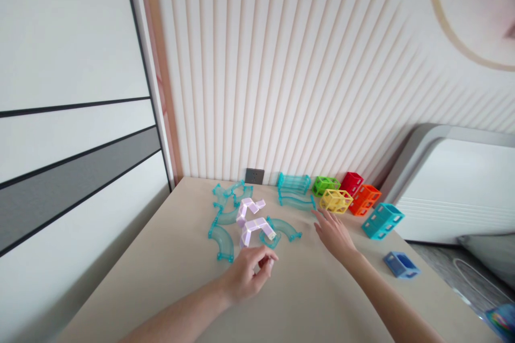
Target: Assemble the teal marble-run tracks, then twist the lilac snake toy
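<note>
The left hand (245,274) pinches a small lilac piece (271,263) in curled fingers, low over the table (306,300), just before the lilac tracks (257,225). The right hand (333,233) lies flat, fingers stretched and empty, near the yellow block (336,200).

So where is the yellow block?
Head view, right of centre: the yellow block sits beside the orange block, in front of the green block, just beyond the right hand.

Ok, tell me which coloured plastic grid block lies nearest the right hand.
The yellow open-frame plastic block, just beyond the right hand; the teal plastic block and blue plastic block lie farther off to its side.
</note>
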Motion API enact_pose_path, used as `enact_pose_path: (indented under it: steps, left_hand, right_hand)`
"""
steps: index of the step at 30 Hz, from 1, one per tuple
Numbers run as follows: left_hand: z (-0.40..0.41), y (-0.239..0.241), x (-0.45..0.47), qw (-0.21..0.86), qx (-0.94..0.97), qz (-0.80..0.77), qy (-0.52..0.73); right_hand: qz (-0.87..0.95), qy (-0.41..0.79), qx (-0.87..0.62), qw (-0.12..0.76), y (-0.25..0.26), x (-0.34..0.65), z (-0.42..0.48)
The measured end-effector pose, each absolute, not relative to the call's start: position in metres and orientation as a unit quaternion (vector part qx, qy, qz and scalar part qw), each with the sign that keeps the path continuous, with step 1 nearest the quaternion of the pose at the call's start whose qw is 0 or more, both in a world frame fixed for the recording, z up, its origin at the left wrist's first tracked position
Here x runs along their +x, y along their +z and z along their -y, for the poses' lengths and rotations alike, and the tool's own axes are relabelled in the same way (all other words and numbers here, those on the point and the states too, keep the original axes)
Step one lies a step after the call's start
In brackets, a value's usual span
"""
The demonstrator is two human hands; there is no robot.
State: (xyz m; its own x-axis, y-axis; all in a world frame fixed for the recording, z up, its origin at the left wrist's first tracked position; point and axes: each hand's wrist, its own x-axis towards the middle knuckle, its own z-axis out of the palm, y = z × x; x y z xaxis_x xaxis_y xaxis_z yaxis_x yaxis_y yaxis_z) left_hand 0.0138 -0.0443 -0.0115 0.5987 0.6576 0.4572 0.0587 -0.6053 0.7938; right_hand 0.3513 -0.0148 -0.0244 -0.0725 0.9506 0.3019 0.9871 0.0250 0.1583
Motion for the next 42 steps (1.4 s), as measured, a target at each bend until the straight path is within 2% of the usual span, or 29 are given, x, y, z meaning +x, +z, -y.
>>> enact_pose_path:
  steps: [6,17,32,42]
  left_hand:
    - [0.043,-0.017,0.014,0.392,0.804,-0.217,0.391]
    - [0.044,-0.014,0.013,0.378,0.811,-0.218,0.389]
    - [0.046,-0.011,0.013,0.380,0.812,-0.219,0.384]
    - [0.045,-0.012,0.013,0.371,0.822,-0.214,0.375]
  right_hand:
    - [0.709,-0.125,-0.693,0.051,-0.028,0.363,0.021]
    - [0.694,-0.175,-0.697,0.052,-0.008,0.362,0.016]
    - [0.696,-0.177,-0.696,-0.017,0.009,0.338,0.001]
    - [0.614,-0.160,-0.773,-0.012,0.011,0.321,-0.012]
